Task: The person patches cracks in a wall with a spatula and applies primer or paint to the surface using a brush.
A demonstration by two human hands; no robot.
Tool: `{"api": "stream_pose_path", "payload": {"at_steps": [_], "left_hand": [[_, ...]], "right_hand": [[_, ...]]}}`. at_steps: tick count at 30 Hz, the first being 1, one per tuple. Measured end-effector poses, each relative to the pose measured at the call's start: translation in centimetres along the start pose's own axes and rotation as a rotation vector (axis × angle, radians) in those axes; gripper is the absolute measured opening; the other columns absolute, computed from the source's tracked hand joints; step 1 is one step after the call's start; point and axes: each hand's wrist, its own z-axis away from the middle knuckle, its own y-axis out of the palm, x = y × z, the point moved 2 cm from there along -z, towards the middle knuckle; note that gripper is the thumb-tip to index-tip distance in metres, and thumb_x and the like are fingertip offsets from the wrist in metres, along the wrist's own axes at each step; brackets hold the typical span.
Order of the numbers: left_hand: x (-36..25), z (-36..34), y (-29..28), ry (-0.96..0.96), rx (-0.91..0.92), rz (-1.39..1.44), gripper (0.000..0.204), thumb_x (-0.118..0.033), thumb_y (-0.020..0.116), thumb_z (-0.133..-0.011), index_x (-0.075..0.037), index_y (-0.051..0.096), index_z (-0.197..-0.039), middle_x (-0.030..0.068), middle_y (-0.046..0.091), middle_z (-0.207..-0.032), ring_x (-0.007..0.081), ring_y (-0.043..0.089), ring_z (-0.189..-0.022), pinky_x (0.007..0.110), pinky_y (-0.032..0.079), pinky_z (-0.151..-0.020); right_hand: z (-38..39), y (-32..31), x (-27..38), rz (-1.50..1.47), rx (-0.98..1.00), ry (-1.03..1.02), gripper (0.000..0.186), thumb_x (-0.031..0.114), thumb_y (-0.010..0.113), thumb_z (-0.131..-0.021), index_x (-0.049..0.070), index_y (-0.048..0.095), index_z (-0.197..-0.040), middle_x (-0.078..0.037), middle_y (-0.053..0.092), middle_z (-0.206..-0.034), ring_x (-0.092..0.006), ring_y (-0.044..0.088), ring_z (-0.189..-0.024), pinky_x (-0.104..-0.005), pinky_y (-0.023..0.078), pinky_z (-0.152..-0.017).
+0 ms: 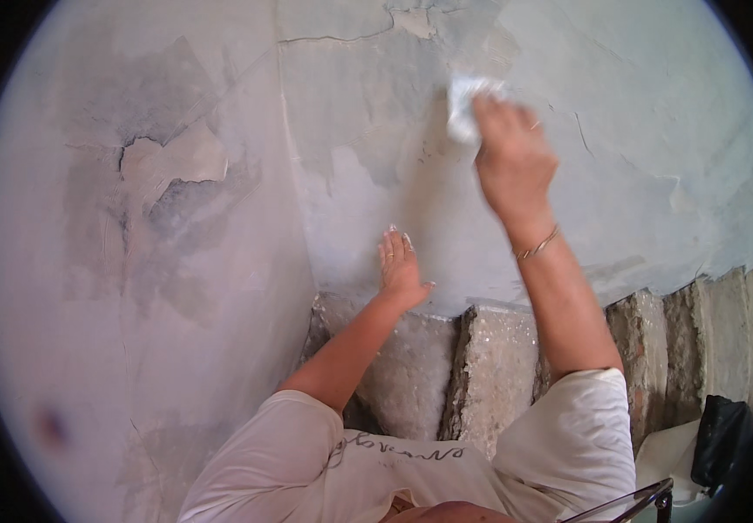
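Observation:
My right hand (516, 152) is raised against the grey plastered wall (359, 131), its fingers closed on a white sheet or cloth (463, 109). That white piece is blurred by motion, so its exact kind does not show. It lies against the wall, a little below a patch of chipped plaster. Lower and to the left, my left hand (401, 270) rests flat on the same wall near the corner, fingers stretched upward, holding nothing. White dust or paste marks its fingertips.
Rough concrete steps (498, 357) run along the wall's foot to the right. Peeled, cracked plaster (189, 157) marks the left wall. At the lower right, a black bag-like object (718, 440) lies on the steps, and a dark thin-framed object (655, 492) shows at the bottom edge.

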Motion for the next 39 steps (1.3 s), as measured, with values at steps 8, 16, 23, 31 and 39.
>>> {"api": "stream_pose_path", "payload": {"at_steps": [8, 16, 23, 31, 39], "left_hand": [[0.1, 1.0, -0.1, -0.037, 0.048, 0.060, 0.103, -0.034, 0.076, -0.074, 0.016, 0.017, -0.141, 0.0350, -0.001, -0.151, 0.0451, -0.002, -0.143, 0.050, 0.004, -0.116], [1.2, 1.3, 0.3, -0.056, 0.013, 0.090, 0.103, -0.033, 0.076, -0.074, 0.017, 0.017, -0.141, 0.0352, -0.002, -0.151, 0.0462, -0.002, -0.142, 0.051, 0.004, -0.115], [0.3, 1.1, 0.6, -0.051, -0.089, 0.122, 0.097, -0.028, 0.075, -0.073, 0.017, 0.020, -0.139, 0.0356, 0.000, -0.150, 0.0474, 0.002, -0.142, 0.053, 0.006, -0.115], [1.8, 0.3, -1.5, -0.065, -0.349, 0.213, 0.088, -0.021, 0.073, -0.075, 0.018, 0.024, -0.137, 0.0361, 0.005, -0.149, 0.0487, 0.005, -0.141, 0.053, 0.008, -0.115], [0.5, -0.6, -2.9, -0.013, -0.604, 0.250, 0.069, -0.014, 0.060, -0.083, 0.018, 0.027, -0.135, 0.0358, 0.015, -0.147, 0.0505, 0.013, -0.138, 0.056, 0.013, -0.113]], "right_hand": [[6.2, 3.8, 3.4, -0.068, 0.283, -0.078, 0.040, 0.003, 0.055, -0.072, 0.000, 0.062, -0.111, -0.013, 0.064, -0.111, -0.0315, 0.061, -0.094, -0.0362, 0.054, -0.072], [1.2, 0.4, -0.4, -0.011, 0.017, 0.114, 0.042, -0.003, 0.056, -0.070, 0.009, 0.064, -0.110, -0.006, 0.067, -0.105, -0.0298, 0.062, -0.094, -0.0363, 0.054, -0.073], [5.5, 3.6, 3.9, 0.016, 0.246, -0.037, 0.038, 0.002, 0.054, -0.073, 0.003, 0.063, -0.110, -0.011, 0.067, -0.106, -0.0301, 0.062, -0.096, -0.0365, 0.053, -0.073], [2.3, 0.0, 0.3, -0.073, 0.018, 0.164, 0.044, -0.002, 0.054, -0.072, 0.012, 0.065, -0.112, -0.007, 0.068, -0.105, -0.0295, 0.064, -0.095, -0.0373, 0.053, -0.074], [9.0, 4.4, 3.8, -0.053, 0.391, -0.042, 0.038, 0.005, 0.051, -0.076, -0.001, 0.061, -0.112, -0.015, 0.064, -0.116, -0.0331, 0.060, -0.108, -0.0368, 0.052, -0.072]]}}
